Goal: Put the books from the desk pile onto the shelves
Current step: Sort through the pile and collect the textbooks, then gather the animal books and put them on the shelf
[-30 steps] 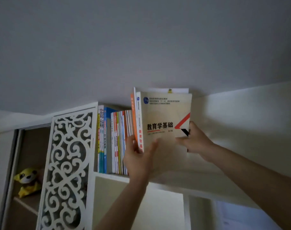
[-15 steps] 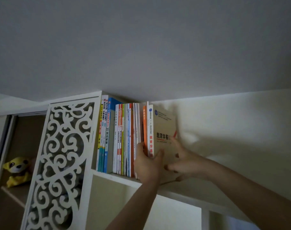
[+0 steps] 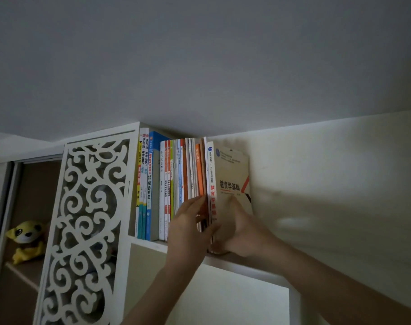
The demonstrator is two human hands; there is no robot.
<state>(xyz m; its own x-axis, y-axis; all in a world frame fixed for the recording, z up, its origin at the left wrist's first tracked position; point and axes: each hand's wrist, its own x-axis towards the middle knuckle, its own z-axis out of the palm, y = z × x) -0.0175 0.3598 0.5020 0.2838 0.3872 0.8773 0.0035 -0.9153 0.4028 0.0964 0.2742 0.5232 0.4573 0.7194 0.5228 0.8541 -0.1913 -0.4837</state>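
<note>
A beige book (image 3: 232,170) with black Chinese title text and a red-and-black corner mark stands upright at the right end of a row of books (image 3: 169,184) on the top shelf (image 3: 246,262). My right hand (image 3: 244,231) lies flat against its lower front cover, fingers pointing up. My left hand (image 3: 188,227) rests on the spines just left of it, fingers stretched over the orange and white spines, thumb near the beige book's spine. The desk pile is out of view.
A white carved lattice panel (image 3: 87,219) stands left of the book row. Behind it, a yellow plush toy (image 3: 27,238) sits in a brown compartment. The ceiling runs close above the book tops. Right of the beige book the shelf meets a pale wall (image 3: 328,184).
The beige book went from held out in front of the shelf into the row's right end. My left hand moved from gripping it to lying on the spines.
</note>
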